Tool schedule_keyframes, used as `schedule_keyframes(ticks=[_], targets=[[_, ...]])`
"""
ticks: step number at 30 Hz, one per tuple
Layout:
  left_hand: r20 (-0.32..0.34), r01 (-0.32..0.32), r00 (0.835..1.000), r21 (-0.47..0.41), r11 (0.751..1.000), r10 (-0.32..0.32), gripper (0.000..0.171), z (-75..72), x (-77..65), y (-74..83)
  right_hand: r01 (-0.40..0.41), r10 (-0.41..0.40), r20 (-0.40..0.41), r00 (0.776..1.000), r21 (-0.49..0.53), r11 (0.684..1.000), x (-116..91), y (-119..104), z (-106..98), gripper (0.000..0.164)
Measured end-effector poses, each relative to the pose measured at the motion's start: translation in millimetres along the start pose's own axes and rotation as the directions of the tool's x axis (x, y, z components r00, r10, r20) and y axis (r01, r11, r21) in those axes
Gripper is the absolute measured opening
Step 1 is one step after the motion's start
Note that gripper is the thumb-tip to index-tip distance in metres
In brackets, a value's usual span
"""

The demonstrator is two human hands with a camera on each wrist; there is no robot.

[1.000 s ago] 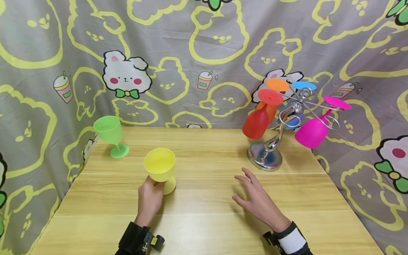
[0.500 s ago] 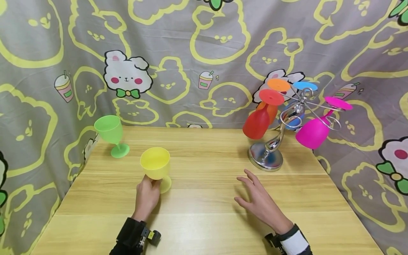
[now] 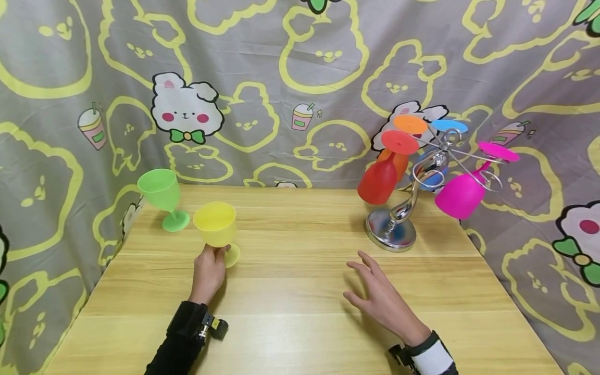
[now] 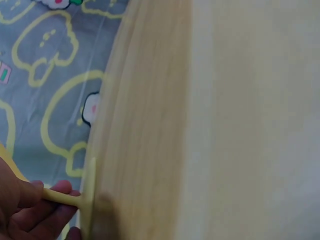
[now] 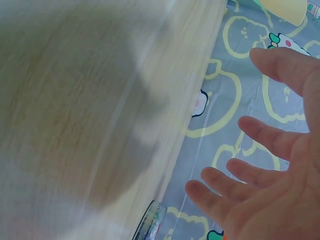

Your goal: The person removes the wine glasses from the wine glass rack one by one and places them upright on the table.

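My left hand (image 3: 208,271) pinches the stem of a yellow goblet (image 3: 215,225), which stands upright with its bowl above the fingers. In the left wrist view, thumb and fingers close round the thin stem (image 4: 62,196), and the round foot (image 4: 88,200) shows near the tabletop. A green goblet (image 3: 161,192) stands on the table just beyond, to the left. My right hand (image 3: 382,299) is held over the table at the right, fingers spread and relaxed, holding nothing. The chrome base (image 3: 390,230) of a goblet rack is the nearest thing to it.
On the rack's wire arms (image 3: 464,153) hang a red goblet (image 3: 378,179), an orange goblet (image 3: 410,125), a blue goblet (image 3: 449,126) and a magenta goblet (image 3: 461,194), all upside down. A patterned grey curtain (image 3: 262,52) encloses the wooden table (image 3: 290,333) at the back and sides.
The left hand has carried the yellow goblet left and farther back across the table, closer to the green goblet. The right hand has stayed almost still.
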State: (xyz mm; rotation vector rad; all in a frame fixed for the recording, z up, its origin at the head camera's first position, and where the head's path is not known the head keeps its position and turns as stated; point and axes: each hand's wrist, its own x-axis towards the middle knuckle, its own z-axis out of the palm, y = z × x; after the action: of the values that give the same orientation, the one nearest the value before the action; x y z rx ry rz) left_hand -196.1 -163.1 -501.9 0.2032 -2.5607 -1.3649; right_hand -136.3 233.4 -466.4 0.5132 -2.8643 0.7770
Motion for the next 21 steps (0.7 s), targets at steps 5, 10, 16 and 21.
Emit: schedule_keyframes(ticks=[5, 10, 16, 21], targets=[[0.011, 0.013, 1.0, 0.012, 1.0, -0.013, 0.021, -7.4, 15.0, -6.2, -0.01, 0.01, 0.01, 1.0, -0.005, 1.0, -1, 1, 0, 0.064], [0.017, 0.019, 1.0, 0.031, 0.999, -0.019, 0.023, -15.6, 30.3, -8.5, -0.012, 0.012, 0.011, 1.0, -0.003, 1.0, -2, 1, 0, 0.064], [0.021, 0.018, 1.0, 0.055, 0.998, -0.019, 0.022, -18.8, 46.1, -10.2, -0.011, 0.012, 0.01, 1.0, -0.009, 1.0, -2, 0, 0, 0.064], [0.028, 0.026, 0.999, 0.057, 0.998, -0.028, 0.023, -17.6, 58.5, -14.2, -0.007, 0.007, 0.01, 1.0, -0.006, 1.0, -2, -1, 0, 0.064]])
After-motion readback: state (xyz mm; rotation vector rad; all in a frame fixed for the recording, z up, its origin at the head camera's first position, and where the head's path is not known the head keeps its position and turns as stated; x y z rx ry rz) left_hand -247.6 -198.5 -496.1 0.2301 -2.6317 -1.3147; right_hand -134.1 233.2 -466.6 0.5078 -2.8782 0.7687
